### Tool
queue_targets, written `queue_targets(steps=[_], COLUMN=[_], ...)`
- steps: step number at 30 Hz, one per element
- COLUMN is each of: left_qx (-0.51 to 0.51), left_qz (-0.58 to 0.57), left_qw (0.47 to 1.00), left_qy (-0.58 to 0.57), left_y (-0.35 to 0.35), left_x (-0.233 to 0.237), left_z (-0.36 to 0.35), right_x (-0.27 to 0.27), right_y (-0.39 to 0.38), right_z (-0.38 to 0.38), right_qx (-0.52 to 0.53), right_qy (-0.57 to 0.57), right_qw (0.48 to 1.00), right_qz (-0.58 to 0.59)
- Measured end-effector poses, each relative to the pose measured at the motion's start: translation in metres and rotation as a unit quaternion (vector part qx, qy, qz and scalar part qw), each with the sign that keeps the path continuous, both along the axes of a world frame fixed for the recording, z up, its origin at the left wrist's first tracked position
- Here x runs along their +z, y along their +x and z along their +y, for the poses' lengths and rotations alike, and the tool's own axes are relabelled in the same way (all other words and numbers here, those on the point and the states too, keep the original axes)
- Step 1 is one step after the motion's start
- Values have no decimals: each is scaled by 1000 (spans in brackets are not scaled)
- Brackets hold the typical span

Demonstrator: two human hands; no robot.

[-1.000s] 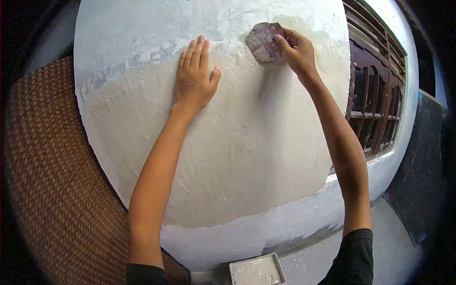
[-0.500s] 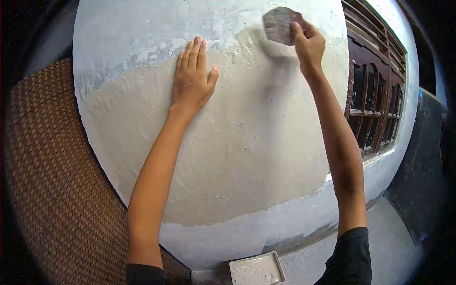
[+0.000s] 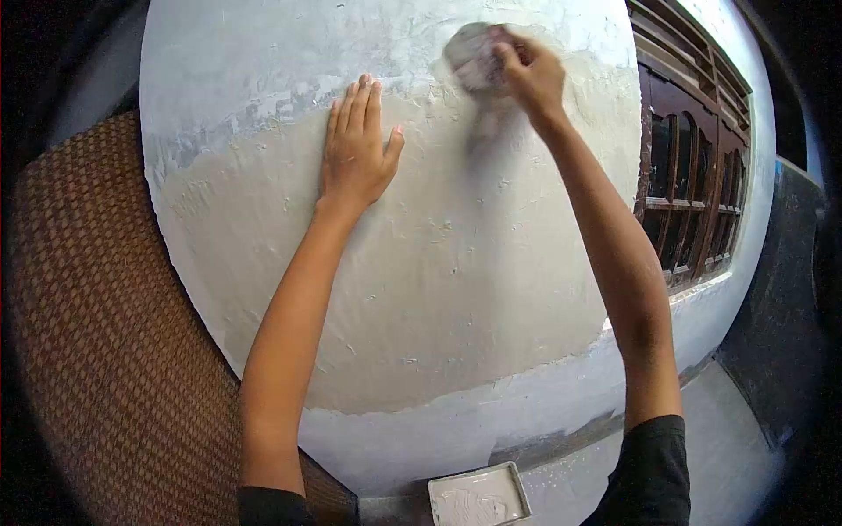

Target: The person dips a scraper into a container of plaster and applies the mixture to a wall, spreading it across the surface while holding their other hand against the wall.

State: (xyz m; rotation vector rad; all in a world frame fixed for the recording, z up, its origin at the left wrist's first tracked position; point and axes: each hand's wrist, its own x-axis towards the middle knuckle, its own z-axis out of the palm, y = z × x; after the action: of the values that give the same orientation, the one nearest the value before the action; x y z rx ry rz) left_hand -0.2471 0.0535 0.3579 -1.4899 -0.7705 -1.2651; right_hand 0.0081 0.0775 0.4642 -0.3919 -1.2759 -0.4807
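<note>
My left hand (image 3: pixel 358 162) lies flat on the wall, fingers stretched upward and thumb out to the right, near the border between the beige coat (image 3: pixel 412 280) and the whitish surface (image 3: pixel 289 39) above. In my right hand (image 3: pixel 535 79), higher up and to the right, a flat, roundish grey-brown piece (image 3: pixel 474 60) is pinched between thumb and fingers. Motion blurs this piece, so I cannot tell what kind of tool it is. It overlaps the upper edge of the beige coat, and its shadow falls on the wall just below.
A shallow rectangular tray (image 3: pixel 524 501) of creamy paste stands on the floor (image 3: pixel 579 482) below the wall. Brown woven matting (image 3: pixel 114 307) borders the left side. To the right are a dark wooden window (image 3: pixel 693 167) with a white sill and a dark panel (image 3: pixel 759 324).
My right hand has moved left and slightly down along the wall with the flat piece. My left hand stays in place on the wall; the view has shifted slightly.
</note>
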Motion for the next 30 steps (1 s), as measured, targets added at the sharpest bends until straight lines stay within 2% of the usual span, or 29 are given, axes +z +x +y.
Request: queue_targets(steps=[1,2,3,6,7,8,11,13,15,16,17,19,21,23,25,26,27,29,30], left_qx=[-2,-3,-2,-2,-8,-13,-6,1,3,3,4,5,7,10,6,3,2,26,26], left_qz=[2,3,2,4,2,1,0,0,-1,-5,-8,-7,-8,-7,-7,-5,-3,-6,-6], left_qw=[1000,1000,1000,1000,1000,1000,1000,1000,1000,1000,999,999,1000,999,999,999,999,999,999], left_qy=[-6,-10,-10,-9,-10,-11,-19,-19,-19,-25,-32,-31,-29,-38,-36,-35,-36,-35,-34], left_y=[0,-1,-2,0,0,0,-1,-1,0,1,2,1,1,1,0,1,1,1,0], left_x=[-2,-3,-3,-3,-3,-3,-3,-2,-2,-3,-3,-3,-3,-3,-3,-4,-4,-4,-4], left_z=[-1,-3,-3,-2,-1,-1,-1,0,0,-1,-1,-1,-2,-3,-3,-3,-3,-3,-3], right_x=[5,3,2,-11,-20,-19,-11,-8,-15,-20,-28,-20,-12,-16,-22,-28,-30,-19,-15], right_y=[1,7,10,0,-1,1,18,23,15,7,3,13,29,23,13,12,9,29,36], right_z=[-9,-19,-24,-7,-10,-12,-10,-16,-10,-14,-19,-4,-12,-19,-17,-18,-19,4,-5], right_qx=[5,59,62,142,26,25,39,94,127,89,-39,-19,53,69,127,13,-6,41,0], right_qy=[15,-37,-49,-1,-30,-29,-74,-27,-2,-12,3,-38,-58,-34,4,-5,-26,-27,-52], right_qw=[998,990,987,990,998,998,988,979,988,996,999,999,986,981,991,1000,1000,995,987], right_qz=[56,125,143,10,-54,-53,126,181,91,16,-30,33,149,181,42,-16,-17,91,152])
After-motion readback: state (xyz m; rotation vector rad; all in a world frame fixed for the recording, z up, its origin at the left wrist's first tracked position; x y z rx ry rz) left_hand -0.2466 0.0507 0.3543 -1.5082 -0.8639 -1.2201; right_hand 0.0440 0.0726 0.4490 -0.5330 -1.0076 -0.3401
